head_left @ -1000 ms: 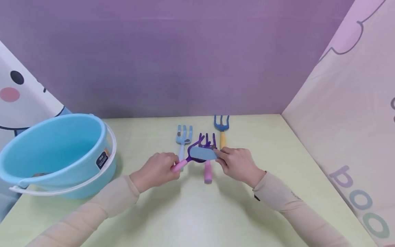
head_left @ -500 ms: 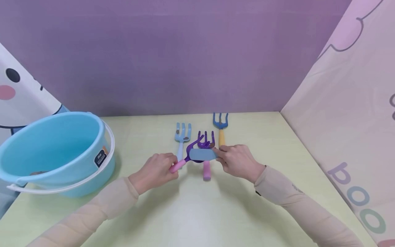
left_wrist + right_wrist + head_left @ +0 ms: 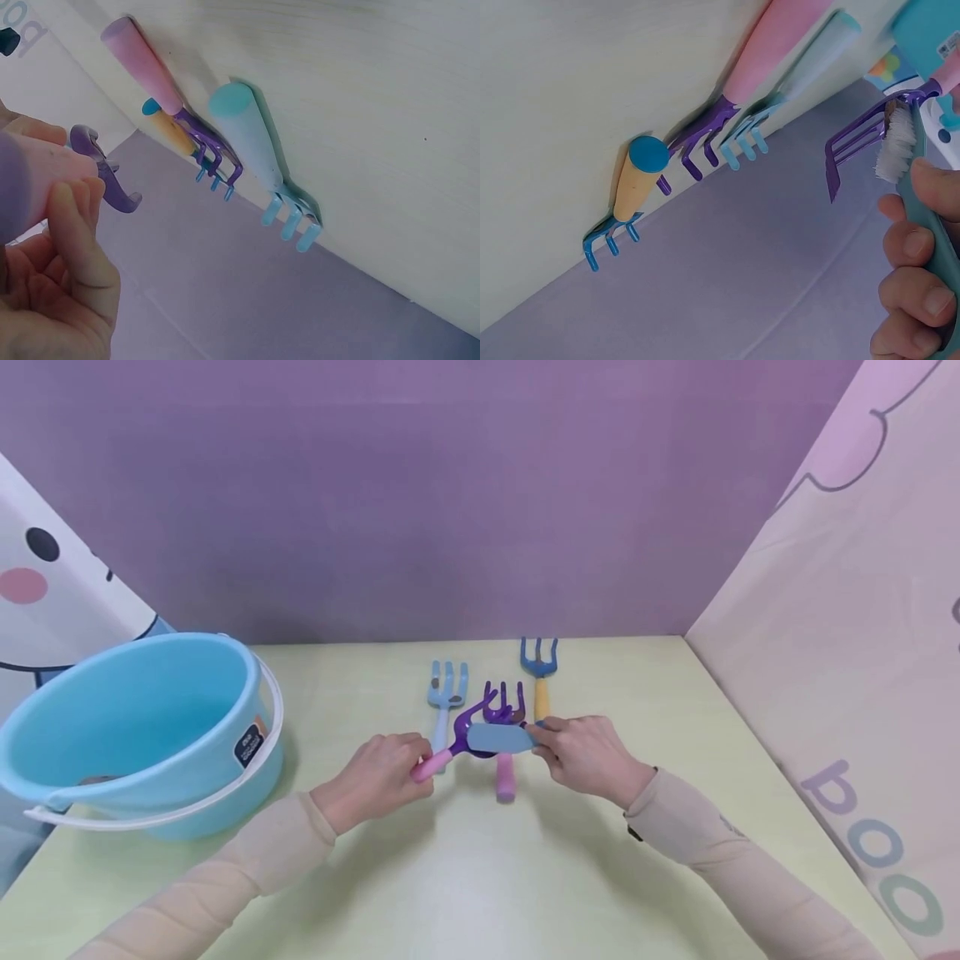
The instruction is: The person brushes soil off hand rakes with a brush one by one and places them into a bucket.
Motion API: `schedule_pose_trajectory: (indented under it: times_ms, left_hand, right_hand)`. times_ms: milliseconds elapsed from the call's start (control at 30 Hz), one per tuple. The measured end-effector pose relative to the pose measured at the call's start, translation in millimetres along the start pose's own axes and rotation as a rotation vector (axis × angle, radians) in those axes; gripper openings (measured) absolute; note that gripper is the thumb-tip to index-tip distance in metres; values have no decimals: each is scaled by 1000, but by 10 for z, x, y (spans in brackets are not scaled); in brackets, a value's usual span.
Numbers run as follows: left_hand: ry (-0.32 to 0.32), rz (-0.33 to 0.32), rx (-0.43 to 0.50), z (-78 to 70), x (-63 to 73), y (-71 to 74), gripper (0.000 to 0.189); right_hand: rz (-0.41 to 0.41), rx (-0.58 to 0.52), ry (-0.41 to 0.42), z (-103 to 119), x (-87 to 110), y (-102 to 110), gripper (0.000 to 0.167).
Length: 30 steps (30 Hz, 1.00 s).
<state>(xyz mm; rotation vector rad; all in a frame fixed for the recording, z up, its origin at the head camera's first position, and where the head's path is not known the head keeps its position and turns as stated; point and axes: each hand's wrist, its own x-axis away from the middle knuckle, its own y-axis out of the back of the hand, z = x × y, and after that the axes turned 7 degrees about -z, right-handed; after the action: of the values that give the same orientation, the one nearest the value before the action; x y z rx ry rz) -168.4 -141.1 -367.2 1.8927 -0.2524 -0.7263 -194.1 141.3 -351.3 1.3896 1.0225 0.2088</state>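
Note:
My left hand (image 3: 378, 781) grips the pink handle (image 3: 56, 184) of a small purple garden fork (image 3: 855, 135), holding it raised over the table with its tines angled away. In my right hand (image 3: 592, 756) is a blue-green scrub brush (image 3: 498, 738), the fingers curled round its handle. Its white bristles (image 3: 896, 146) press against the base of the purple tines, beside a brown patch. Beneath lie a light blue fork (image 3: 447, 693), another purple fork (image 3: 506, 777) with a pink handle, and a dark blue fork (image 3: 538, 662) with a yellow handle. Brown spots mark their heads.
A large light blue bucket (image 3: 217, 777) with a white handle stands at the left on the pale green table (image 3: 465, 877); something brown lies inside it. A purple wall (image 3: 465, 510) rises behind, and a printed cloth panel (image 3: 862, 635) borders the right side.
The brush and my right hand have shifted slightly to the right across the held fork. My left hand keeps its grip almost in place. The three forks on the table lie as before.

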Motion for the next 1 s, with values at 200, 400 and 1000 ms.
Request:
schedule_pose_trajectory:
  times_ms: [200, 400, 1000]
  left_hand:
    - [5, -4, -3, -9, -2, 7, 10]
    - [13, -10, 0, -19, -19, 32, 10]
    - [87, 29, 50, 4, -56, 63, 10]
  right_hand:
    - [3, -13, -14, -19, 35, -14, 25]
    - [-47, -10, -9, -51, 91, -44, 25]
    - [-77, -83, -65, -91, 180, -123, 25]
